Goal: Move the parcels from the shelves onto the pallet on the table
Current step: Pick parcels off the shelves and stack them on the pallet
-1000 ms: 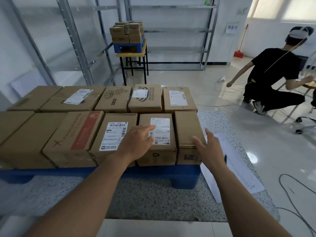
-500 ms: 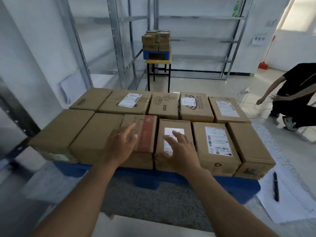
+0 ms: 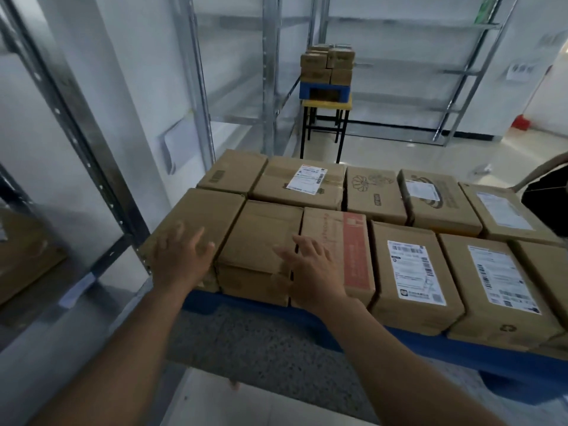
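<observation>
While hovering over plain brown cardboard parcels (image 3: 261,241) packed on blue plastic pallet (image 3: 430,348) atop speckled grey tabletop (image 3: 261,348): left hand (image 3: 181,256) and right hand (image 3: 310,272) spread, gripping nothing. Judging boxes stiff, light-to-moderate, unslippery; gripping opposite side faces likely working best.

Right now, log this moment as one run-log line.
left hand open over front-left parcel | right hand open over red-striped parcel | pallet full

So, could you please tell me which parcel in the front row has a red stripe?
The third parcel from the left, under the right hand; its neighbours are plain or white-labelled.
</observation>
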Demonstrator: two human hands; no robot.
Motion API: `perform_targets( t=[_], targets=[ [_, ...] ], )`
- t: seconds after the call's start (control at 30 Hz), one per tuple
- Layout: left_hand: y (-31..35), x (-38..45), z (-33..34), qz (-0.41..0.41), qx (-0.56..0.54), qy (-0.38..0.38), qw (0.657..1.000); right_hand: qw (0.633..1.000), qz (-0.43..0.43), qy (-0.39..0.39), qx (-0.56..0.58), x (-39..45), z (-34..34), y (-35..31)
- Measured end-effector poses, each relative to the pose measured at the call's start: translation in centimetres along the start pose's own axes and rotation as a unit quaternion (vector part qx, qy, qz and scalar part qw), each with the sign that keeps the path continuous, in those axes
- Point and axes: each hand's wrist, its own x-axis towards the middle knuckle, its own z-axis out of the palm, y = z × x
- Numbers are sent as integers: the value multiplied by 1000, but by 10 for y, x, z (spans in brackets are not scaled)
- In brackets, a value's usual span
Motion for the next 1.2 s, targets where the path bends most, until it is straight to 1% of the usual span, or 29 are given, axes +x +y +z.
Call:
perform_targets(
  t=[0.07,0.13,0.2,0.4,0.47,0.53,0.63,0.73,0.8,0.9,1.03,1.1,1.2],
  targets=[
    [-7,0,4,19,26,-25,999,1000,4,-6,2,8,7,-5],
    [-10,0,8,43,49,-9,998,1000,16,-14,3,12,13,-7],
    [-11,1,9,46,47,-2,998,999,27,-18,1,14,19,-6],
    [-14,0,7,50,59,-14,997,999,34,-8,0,14,25,-5],
    [-15,-1,6,46,37,-19,998,999,34,-6,6,14,22,-8],
    [-15,-7,3,39,-7,11,999,1000,23,9,18,13,20,-14],
    [-17,-28,0,42,-53,66,996,998,-17,52,24,14,21,-29],
    [-26,-61,-3,43,-111,95,988,995,-65,67,31,13,27,-48],
    [-32,-85,-5,28,-144,136,980,990,-105,76,51,12,33,-61],
    [-36,-124,-10,-7,-125,189,974,979,-156,81,102,3,41,-76],
    [-39,-167,-18,-57,-106,236,964,961,-215,84,151,-11,43,-96],
    [-43,-183,-22,-77,-92,267,956,947,-253,96,171,-16,45,-108],
    [-49,-211,-30,-117,-62,299,945,924,-310,94,203,-25,54,-127]
  ],
)
